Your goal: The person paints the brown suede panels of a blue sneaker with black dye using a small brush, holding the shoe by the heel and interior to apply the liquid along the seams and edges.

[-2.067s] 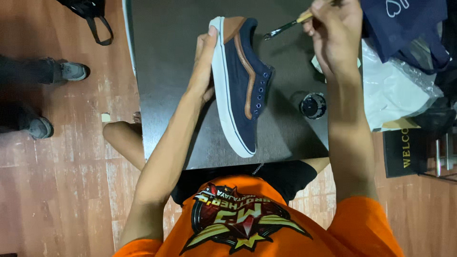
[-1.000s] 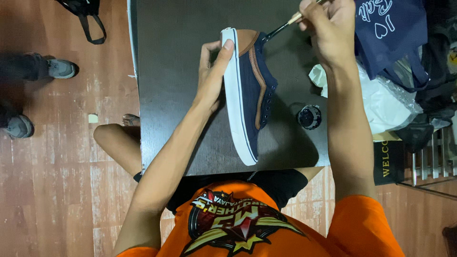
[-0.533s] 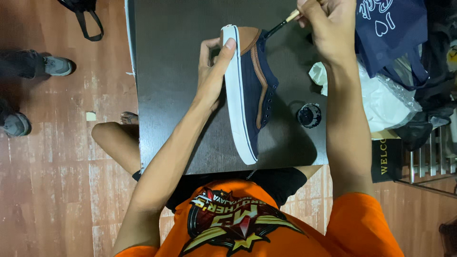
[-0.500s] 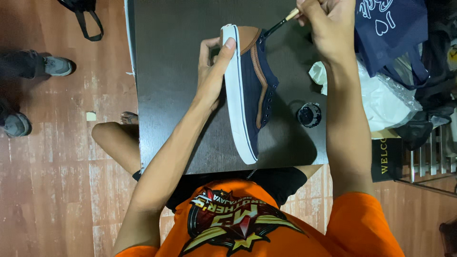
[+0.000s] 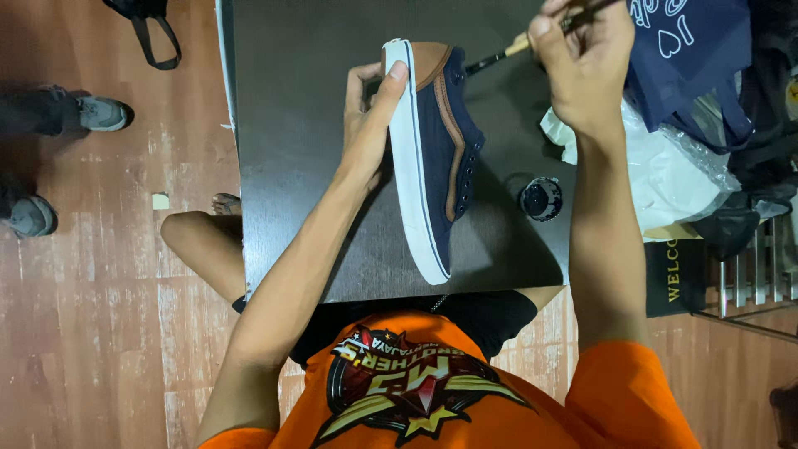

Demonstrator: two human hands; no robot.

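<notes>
A navy sneaker with a white sole, brown heel patch and brown side stripe lies on its side on the dark table. My left hand grips it by the sole near the heel, thumb on the white edge. Pinched in my right hand is a thin paintbrush, its dark tip touching the shoe's collar beside the brown heel. A small round open pot of dark paint stands on the table to the right of the shoe.
White crumpled plastic and a navy cloth bag lie at the table's right edge. A black mat and metal rack sit lower right. Another person's grey shoes stand on the wooden floor at left; a black strap bag lies top left.
The shoe has tilted more onto its edge and shifted slightly toward the right. My right hand with the brush stays at the heel collar, moving only slightly.
</notes>
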